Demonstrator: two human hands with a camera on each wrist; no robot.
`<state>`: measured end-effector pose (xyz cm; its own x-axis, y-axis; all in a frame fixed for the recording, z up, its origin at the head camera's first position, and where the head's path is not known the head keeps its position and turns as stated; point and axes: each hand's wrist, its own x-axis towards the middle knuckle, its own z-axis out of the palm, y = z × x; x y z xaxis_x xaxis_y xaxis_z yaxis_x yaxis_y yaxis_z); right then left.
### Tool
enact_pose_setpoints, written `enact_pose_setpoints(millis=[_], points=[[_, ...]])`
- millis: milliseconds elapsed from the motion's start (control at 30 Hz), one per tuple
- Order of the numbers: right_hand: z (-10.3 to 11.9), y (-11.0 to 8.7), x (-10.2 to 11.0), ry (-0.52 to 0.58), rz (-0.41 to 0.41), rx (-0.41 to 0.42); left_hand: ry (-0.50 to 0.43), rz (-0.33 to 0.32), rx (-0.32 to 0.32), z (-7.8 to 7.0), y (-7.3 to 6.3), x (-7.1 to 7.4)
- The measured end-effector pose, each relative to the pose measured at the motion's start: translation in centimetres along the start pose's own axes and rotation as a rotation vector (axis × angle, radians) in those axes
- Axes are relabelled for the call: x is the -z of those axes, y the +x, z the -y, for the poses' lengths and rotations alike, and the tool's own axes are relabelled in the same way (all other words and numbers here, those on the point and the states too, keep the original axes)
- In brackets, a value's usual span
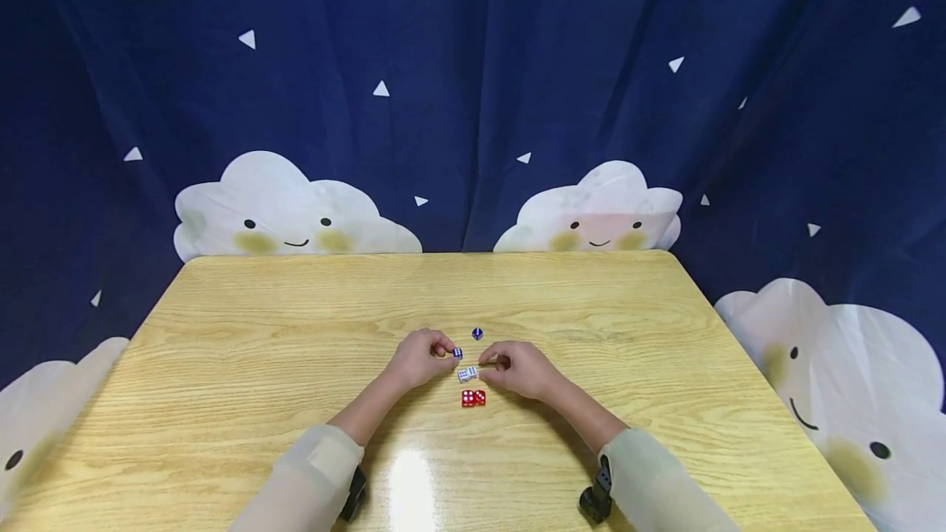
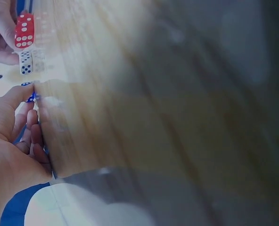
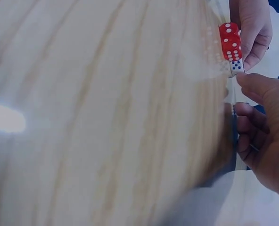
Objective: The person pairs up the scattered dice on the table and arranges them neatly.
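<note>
Between thumb and index finger, my left hand (image 1: 423, 358) pinches a small blue die (image 1: 457, 354) with white pips. That die (image 2: 30, 98) also shows at the fingertips in the left wrist view. Two white dice (image 1: 468, 373) sit side by side just in front of it. My right hand (image 1: 521, 368) is at their right, its thumb tip right beside the nearer white die (image 3: 236, 67) and a gap between thumb and index finger. Nothing shows between those fingers. Closer to me, two red dice (image 1: 474, 398) stand together in a row.
Another blue die (image 1: 477, 334) rests on its own beyond both hands. Everything stands on a light wooden table (image 1: 296, 310). A dark blue curtain (image 1: 443, 39) with white triangles and smiling clouds hangs behind the table and at its sides.
</note>
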<state>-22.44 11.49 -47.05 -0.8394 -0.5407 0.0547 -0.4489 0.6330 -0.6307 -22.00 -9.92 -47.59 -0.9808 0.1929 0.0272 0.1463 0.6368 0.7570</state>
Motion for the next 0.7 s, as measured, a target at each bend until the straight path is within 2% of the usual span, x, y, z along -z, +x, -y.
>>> enact_pose_setpoints(millis=[267,700], points=[[-0.5,0.3,0.3,-0.028,-0.101,-0.019,-0.007,-0.008,0.003,0.0,0.0,-0.1],[-1.8,1.6,0.7,-0.057,-0.162,-0.099,-0.005,-0.019,-0.009,0.1,0.0,-0.2]])
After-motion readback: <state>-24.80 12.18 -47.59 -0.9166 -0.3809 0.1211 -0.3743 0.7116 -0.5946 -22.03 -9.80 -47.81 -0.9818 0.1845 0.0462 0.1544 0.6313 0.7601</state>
